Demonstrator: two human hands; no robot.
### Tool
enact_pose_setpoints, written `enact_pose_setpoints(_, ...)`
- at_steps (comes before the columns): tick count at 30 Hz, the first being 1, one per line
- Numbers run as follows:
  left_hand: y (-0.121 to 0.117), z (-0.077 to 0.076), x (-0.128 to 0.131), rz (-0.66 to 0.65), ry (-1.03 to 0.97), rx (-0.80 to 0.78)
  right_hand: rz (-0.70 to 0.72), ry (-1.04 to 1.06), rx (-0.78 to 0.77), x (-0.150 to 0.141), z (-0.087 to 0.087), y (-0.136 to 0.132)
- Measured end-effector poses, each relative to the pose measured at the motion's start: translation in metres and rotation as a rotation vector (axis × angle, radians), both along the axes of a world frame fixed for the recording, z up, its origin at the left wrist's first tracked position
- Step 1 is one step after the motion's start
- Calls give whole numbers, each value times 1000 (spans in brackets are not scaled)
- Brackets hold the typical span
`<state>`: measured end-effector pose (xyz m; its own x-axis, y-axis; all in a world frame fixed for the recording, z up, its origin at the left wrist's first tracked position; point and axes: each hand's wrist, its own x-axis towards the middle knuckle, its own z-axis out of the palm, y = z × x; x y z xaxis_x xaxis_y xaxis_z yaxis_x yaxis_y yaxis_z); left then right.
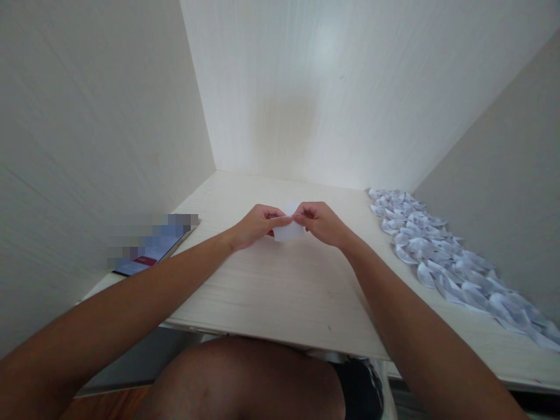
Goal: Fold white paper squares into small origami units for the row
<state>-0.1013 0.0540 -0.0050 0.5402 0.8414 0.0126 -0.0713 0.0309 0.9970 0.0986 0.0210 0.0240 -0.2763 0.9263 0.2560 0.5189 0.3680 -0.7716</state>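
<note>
Both hands meet over the middle of the desk around a small piece of white paper [289, 232]. My left hand [261, 221] pinches its upper edge from the left, thumb on the near side. From the right, my right hand [317, 220] has thumb and fingertips closed on the same edge, almost touching the left thumb. A flap of the paper hangs down below the fingers, and a little of it shows above them. Whether it is folded under the fingertips cannot be made out.
Many folded white paper pieces [420, 245] lie in overlapping rows along the desk's right side. A tablet or similar flat screen [153, 251], partly blurred, leans at the left wall. Panels enclose the pale desk [262, 291] on three sides. My bare leg [245, 379] is below its front edge.
</note>
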Motion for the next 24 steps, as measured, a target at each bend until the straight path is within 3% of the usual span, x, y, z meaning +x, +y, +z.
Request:
enact_pose_setpoints(11, -6, 15, -10, -340, 310, 264, 329, -34, -396, 8, 8, -9)
enact_pose_setpoints(19, -6, 15, -5, -297, 242, 103, 295, 8, -316, 1, 3, -6)
enact_pose_setpoints(24, -3, 13, -6, -313, 221, 68, 214, 31, -306, 14, -2, 3)
